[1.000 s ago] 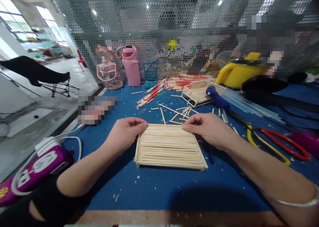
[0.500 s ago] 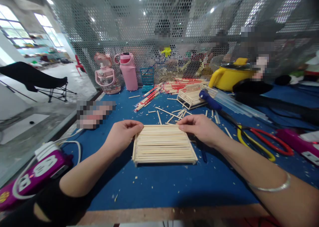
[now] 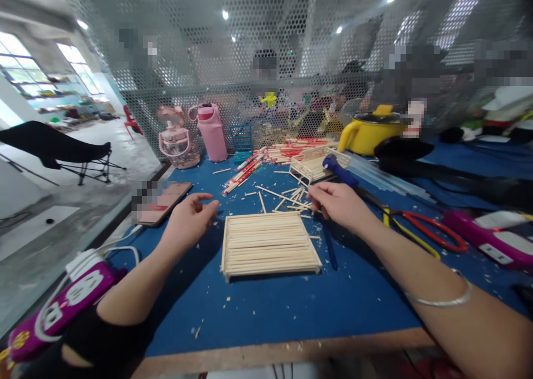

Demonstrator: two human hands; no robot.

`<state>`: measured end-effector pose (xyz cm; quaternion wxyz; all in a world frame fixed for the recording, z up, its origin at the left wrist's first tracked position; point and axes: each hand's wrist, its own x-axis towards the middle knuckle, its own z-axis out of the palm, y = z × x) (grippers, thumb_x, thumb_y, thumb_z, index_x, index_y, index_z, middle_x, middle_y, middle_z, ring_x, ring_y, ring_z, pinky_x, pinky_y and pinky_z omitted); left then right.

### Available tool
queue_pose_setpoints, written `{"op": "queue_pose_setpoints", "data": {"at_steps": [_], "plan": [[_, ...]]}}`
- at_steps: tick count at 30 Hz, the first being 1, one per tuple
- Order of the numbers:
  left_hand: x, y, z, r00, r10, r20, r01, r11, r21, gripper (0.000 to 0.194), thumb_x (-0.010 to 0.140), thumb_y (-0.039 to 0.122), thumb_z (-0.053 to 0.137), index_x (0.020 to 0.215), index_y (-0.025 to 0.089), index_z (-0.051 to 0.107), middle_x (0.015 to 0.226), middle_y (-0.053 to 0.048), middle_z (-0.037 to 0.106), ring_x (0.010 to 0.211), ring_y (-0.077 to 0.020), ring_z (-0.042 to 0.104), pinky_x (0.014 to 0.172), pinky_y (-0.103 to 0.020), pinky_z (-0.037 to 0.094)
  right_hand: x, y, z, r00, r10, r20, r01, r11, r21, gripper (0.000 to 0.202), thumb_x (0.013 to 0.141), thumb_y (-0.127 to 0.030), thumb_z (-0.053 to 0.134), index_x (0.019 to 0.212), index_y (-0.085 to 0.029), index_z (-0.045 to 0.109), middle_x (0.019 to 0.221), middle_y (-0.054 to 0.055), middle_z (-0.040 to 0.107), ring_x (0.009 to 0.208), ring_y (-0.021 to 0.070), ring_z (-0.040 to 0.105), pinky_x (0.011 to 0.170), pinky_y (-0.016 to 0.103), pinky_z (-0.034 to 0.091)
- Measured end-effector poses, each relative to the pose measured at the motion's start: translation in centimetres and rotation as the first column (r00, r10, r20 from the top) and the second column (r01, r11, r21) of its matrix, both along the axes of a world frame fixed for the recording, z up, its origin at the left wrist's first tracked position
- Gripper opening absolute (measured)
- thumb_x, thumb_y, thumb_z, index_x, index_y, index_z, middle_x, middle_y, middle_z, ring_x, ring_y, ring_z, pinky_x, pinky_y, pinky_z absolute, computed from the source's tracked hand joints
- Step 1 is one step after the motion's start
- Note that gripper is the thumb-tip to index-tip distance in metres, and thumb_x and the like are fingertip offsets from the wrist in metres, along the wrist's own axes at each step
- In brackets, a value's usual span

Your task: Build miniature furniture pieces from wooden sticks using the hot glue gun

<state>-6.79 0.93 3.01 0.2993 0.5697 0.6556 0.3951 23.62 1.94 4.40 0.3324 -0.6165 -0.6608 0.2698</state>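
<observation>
A flat panel of pale wooden sticks (image 3: 268, 243) lies on the blue table mat, with stick edging along its sides. To its upper left, my left hand (image 3: 194, 215) is raised with fingers apart, holding nothing. My right hand (image 3: 335, 201) is past the panel's upper right corner, no longer touching it. Its fingers are bent together near loose sticks (image 3: 296, 197), and whether something is between the fingertips is hidden. Behind it stands a small stick-built frame (image 3: 316, 165). A dark blue tool (image 3: 331, 248) lies right of the panel.
Red-wrapped sticks (image 3: 245, 171), a pink bottle (image 3: 212, 132) and a clear bottle (image 3: 180, 146) stand or lie at the back. A yellow pot (image 3: 370, 135), glue sticks (image 3: 383, 173) and red-yellow pliers (image 3: 433, 232) are right. A phone (image 3: 166, 201) and purple power strip (image 3: 62, 301) are left.
Both hands have let go of the panel's top corners. The left has moved left and opened; the right has moved slightly up and away. The view has shifted a little.
</observation>
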Motion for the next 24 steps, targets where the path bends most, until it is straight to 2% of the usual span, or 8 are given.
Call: {"op": "queue_pose_setpoints", "data": {"at_steps": [4,6,8,11,13,17,21,24], "plan": [[-0.3,-0.3,0.5,0.997,0.026,-0.073,-0.019,0.995,0.099,0.034,0.062,0.05,0.07,0.068,0.017,0.065,0.05,0.001,0.057,0.045,-0.012,0.047,0.045,-0.023,0.033,0.6,0.4,-0.4,0.94,-0.045,0.338,0.002,0.992,0.128,0.027,0.08,-0.039,0.051,0.077,-0.018,0.068,0.066,0.002,0.066,0.058,0.0143,0.055,0.054,0.025,0.036],[0.3,-0.6,0.5,0.997,0.002,-0.072,0.007,0.992,0.124,0.033,0.061,0.048,0.072,0.062,0.017,0.061,0.055,0.0,0.061,0.05,-0.0133,0.05,0.048,-0.024,0.034,0.8,0.7,-0.7,0.877,-0.006,0.481,-0.037,0.996,0.08,0.021,0.077,-0.034,0.055,0.083,-0.022,0.071,0.075,0.003,0.069,0.065,0.016,0.058,0.056,0.025,0.036],[1.1,-0.8,0.3,0.997,-0.077,-0.023,0.08,0.983,0.163,0.033,0.062,0.045,0.071,0.06,0.018,0.054,0.074,-0.004,0.068,0.065,-0.0161,0.058,0.058,-0.025,0.04,0.7,0.9,-1.0,0.827,0.029,0.561,-0.043,0.999,0.011,0.019,0.076,-0.032,0.056,0.084,-0.024,0.072,0.078,0.003,0.07,0.069,0.0169,0.06,0.056,0.025,0.035],[1.9,-0.8,-0.1,0.956,-0.285,0.066,0.275,0.953,0.125,0.029,0.068,0.041,0.067,0.081,0.018,0.053,0.094,-0.006,0.068,0.078,-0.0169,0.059,0.067,-0.026,0.043,0.3,1.1,-1.3,0.813,0.011,0.582,-0.018,1.0,0.006,0.018,0.077,-0.03,0.055,0.082,-0.024,0.071,0.081,0.003,0.071,0.073,0.0175,0.061,0.057,0.025,0.036],[1.6,-1.1,0.1,0.91,-0.408,0.074,0.408,0.913,0.025,0.033,0.072,0.039,0.064,0.095,0.019,0.052,0.081,-0.003,0.065,0.068,-0.0146,0.056,0.061,-0.024,0.04,0.3,1.1,-1.4,0.82,0.006,0.572,-0.018,1.0,0.015,0.018,0.077,-0.029,0.054,0.08,-0.023,0.071,0.082,0.004,0.071,0.073,0.0172,0.061,0.058,0.025,0.037],[-0.8,-3.0,1.6,0.792,-0.605,0.088,0.607,0.764,-0.218,0.025,0.077,0.035,0.061,0.094,0.018,0.054,0.072,0.002,0.054,0.063,-0.0116,0.047,0.057,-0.022,0.036,0.7,0.9,-1.4,0.837,-0.019,0.548,-0.012,0.999,0.053,0.022,0.077,-0.03,0.052,0.09,-0.021,0.068,0.082,0.003,0.07,0.07,0.0163,0.06,0.057,0.024,0.036],[-3.0,-5.9,2.8,0.769,-0.623,0.144,0.622,0.677,-0.392,0.027,0.082,0.036,0.056,0.104,0.022,0.05,0.073,0.003,0.048,0.064,-0.0114,0.042,0.058,-0.022,0.035,0.3,0.6,-1.1,0.889,-0.014,0.458,-0.071,0.983,0.168,0.024,0.081,-0.034,0.048,0.085,-0.02,0.066,0.077,0.002,0.068,0.067,0.0155,0.058,0.057,0.024,0.036],[-3.3,-7.5,2.7,0.79,-0.592,0.159,0.598,0.688,-0.411,0.026,0.082,0.032,0.055,0.106,0.023,0.048,0.074,0.003,0.048,0.065,-0.0118,0.042,0.059,-0.022,0.036,-1.9,0.8,-0.4,0.885,0.117,0.451,-0.207,0.966,0.154,0.028,0.084,-0.037,0.045,0.08,-0.02,0.066,0.076,0.003,0.069,0.068,0.0151,0.059,0.059,0.024,0.038]]}}
